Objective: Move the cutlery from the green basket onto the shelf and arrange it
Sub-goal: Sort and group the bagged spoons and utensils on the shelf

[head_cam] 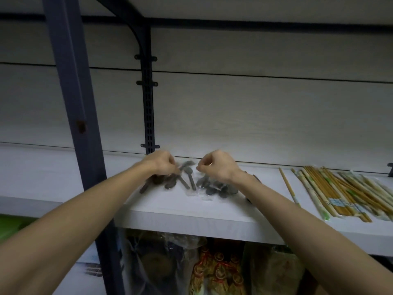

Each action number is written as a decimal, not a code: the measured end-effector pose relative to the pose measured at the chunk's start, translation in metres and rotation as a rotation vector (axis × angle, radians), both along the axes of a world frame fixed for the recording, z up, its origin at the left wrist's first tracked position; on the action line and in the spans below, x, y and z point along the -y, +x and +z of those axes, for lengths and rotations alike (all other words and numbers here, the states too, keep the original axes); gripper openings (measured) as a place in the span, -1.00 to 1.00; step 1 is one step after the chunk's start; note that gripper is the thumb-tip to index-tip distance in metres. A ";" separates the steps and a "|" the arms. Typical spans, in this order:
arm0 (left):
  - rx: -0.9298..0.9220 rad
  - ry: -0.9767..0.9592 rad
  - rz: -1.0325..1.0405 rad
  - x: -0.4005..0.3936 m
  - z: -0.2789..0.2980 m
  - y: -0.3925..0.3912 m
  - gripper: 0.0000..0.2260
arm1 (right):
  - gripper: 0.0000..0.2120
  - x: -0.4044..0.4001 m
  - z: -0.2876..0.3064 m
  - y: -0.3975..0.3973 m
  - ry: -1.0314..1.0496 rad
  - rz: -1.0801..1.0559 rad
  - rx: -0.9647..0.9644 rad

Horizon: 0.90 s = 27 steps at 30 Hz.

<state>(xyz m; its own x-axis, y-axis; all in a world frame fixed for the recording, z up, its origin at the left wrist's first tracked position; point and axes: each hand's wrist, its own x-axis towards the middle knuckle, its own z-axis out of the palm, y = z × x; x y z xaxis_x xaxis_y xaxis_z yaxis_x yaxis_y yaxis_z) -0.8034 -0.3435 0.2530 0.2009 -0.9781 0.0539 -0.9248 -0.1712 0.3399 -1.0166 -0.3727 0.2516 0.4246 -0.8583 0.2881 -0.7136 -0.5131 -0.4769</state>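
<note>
Several grey spoons in clear plastic wrappers [209, 187] lie in a loose heap on the white shelf [191, 218], in the middle of the view. My left hand [162, 166] has its fingers curled and pinches a wrapped spoon [187, 167] at the heap's left side. My right hand [219, 166] hovers just over the right part of the heap, fingers curled, pinching the edge of a clear wrapper. A green basket [10, 227] shows only as a corner at the far left, below the shelf level.
Wrapped wooden chopsticks [340, 192] lie in a row on the shelf's right part. A dark metal upright [74, 116] stands at the left and a slotted rail [148, 116] at the back wall. Bagged goods [212, 269] fill the shelf below.
</note>
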 end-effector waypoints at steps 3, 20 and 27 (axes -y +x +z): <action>0.017 -0.007 0.018 -0.002 -0.006 0.013 -0.78 | -0.80 -0.003 -0.007 0.025 -0.003 0.014 -0.124; -0.055 -0.048 0.100 -0.002 -0.003 0.011 -0.77 | -0.75 -0.005 0.000 0.061 0.112 -0.101 -0.296; -0.181 0.007 0.079 0.001 -0.004 0.011 -0.61 | -0.69 0.004 -0.002 0.058 0.265 -0.084 -0.069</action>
